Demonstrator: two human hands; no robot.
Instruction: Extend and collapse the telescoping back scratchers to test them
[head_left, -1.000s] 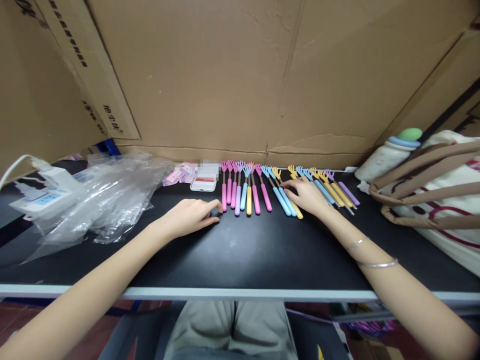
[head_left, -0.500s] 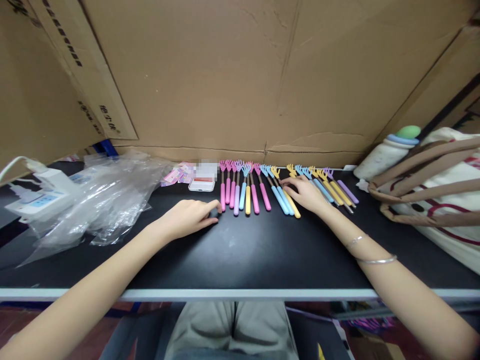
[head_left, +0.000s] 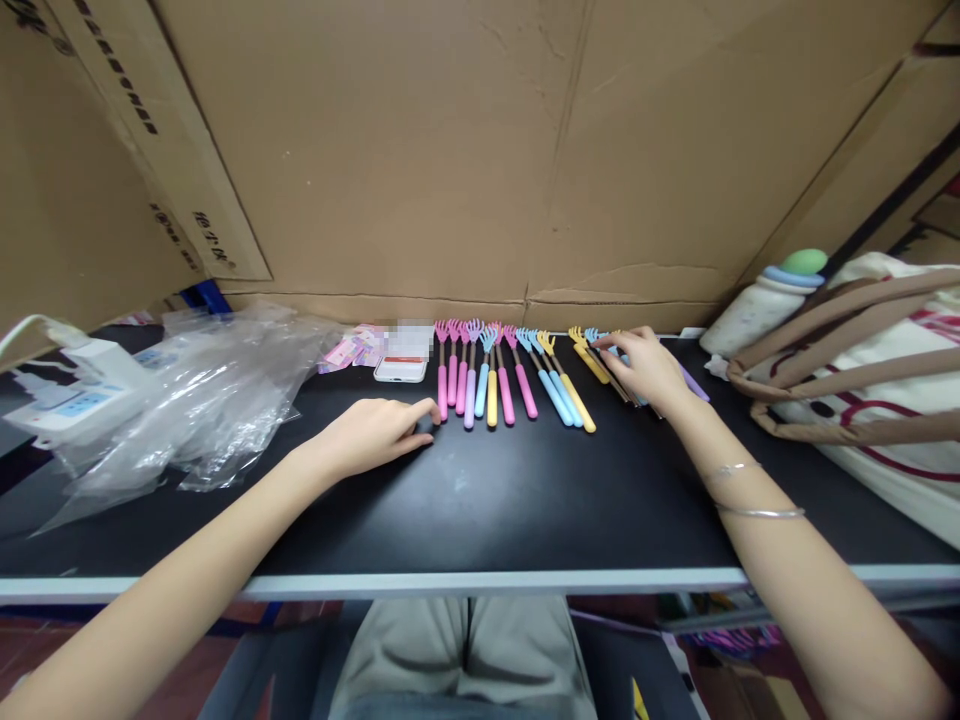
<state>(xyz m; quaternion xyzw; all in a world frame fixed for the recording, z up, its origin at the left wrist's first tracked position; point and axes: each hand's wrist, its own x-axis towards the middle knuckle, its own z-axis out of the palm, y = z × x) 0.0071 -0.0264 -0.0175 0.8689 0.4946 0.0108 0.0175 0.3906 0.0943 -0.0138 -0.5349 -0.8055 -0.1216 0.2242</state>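
Note:
Colourful hand-shaped back scratchers lie side by side on the black table, their claw heads pointing away from me. My left hand (head_left: 382,432) rests on the table at the row's left end, thumb and index finger apart, its fingertip beside a pink back scratcher (head_left: 442,390). My right hand (head_left: 649,368) spreads over the right-hand group, its fingertips near a blue back scratcher head (head_left: 592,336); it hides most of that group. Just left of this hand is a short yellow back scratcher (head_left: 590,360). A longer yellow back scratcher (head_left: 574,395) ends the left-hand group.
Clear plastic bags (head_left: 232,390) and a white power strip (head_left: 82,400) lie at the left. A phone (head_left: 400,370) sits by pink cards (head_left: 352,347). A bottle (head_left: 757,310) and a cloth bag (head_left: 862,390) stand at the right. A cardboard wall (head_left: 420,150) rises behind.
My right hand has moved right, from the yellow back scratcher at the end of the left-hand group to over the right-hand group. My left hand has stayed in place.

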